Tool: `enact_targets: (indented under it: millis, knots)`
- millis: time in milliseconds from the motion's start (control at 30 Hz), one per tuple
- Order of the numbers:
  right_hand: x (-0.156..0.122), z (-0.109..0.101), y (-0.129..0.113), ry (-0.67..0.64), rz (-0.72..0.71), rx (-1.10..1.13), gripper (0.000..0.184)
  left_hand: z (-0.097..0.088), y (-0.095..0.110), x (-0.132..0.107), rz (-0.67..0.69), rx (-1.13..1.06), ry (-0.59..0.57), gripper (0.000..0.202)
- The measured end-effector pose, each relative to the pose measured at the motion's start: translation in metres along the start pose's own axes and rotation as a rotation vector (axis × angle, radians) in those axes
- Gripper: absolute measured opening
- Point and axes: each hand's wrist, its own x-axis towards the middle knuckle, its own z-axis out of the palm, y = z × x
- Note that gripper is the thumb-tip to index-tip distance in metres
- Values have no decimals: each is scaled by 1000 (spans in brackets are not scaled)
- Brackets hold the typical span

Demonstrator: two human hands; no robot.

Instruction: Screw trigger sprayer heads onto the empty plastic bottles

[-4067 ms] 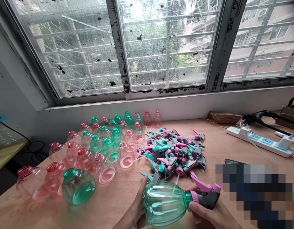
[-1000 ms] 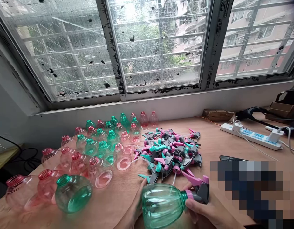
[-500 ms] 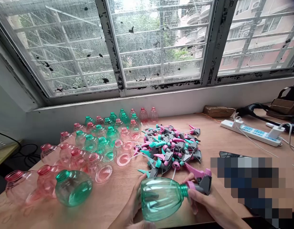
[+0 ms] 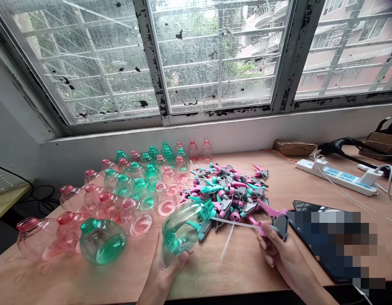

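Note:
My left hand (image 4: pixel 166 271) grips a clear green bottle (image 4: pixel 183 226) from below, tilted with its neck toward the upper right. My right hand (image 4: pixel 278 250) holds a pink and grey spray head (image 4: pixel 276 223), pulled out to the right of the bottle. The head's thin clear dip tube (image 4: pixel 237 223) stretches from it back toward the bottle's mouth. Behind both hands lies a pile of pink, teal and grey spray heads (image 4: pixel 229 190).
Several empty pink and green bottles (image 4: pixel 132 186) cover the left of the wooden table (image 4: pixel 215 267); one green bottle (image 4: pixel 102 240) lies on its side near the front. A dark tablet (image 4: pixel 310 207), a white power strip (image 4: pixel 337 178) with cables and bags lie at the right.
The spray head has come off the green bottle: my right hand drew it to the right with its tube, while my left hand swung the bottle up and to the left.

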Motion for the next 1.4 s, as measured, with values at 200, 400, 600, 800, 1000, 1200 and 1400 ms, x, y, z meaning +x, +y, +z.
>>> enact_targets:
  millis: [200, 400, 600, 800, 1000, 1200, 1400]
  knots:
    - [-14, -5, -5, -52, 81, -351, 58, -6, -6, 8, 56, -42, 118, 72]
    - [-20, -9, -12, -187, 187, -687, 54, -8, -14, 5, 47, -53, 109, 74]
    - [2, -5, -12, -62, -17, -840, 65, -5, -11, -2, 85, -7, 9, 76]
    - [13, -8, -24, 128, -183, -993, 47, 0, -5, -6, 58, -74, -46, 91]
    - [13, 12, -14, 160, -249, -1325, 32, -1, -5, -8, 9, -86, -49, 94]
    - [17, 54, 0, 6, -265, -1591, 47, 2, 1, -9, 0, -77, -64, 93]
    - [27, 70, -7, -190, -307, -1527, 57, -5, -12, -14, 29, -153, -233, 92]
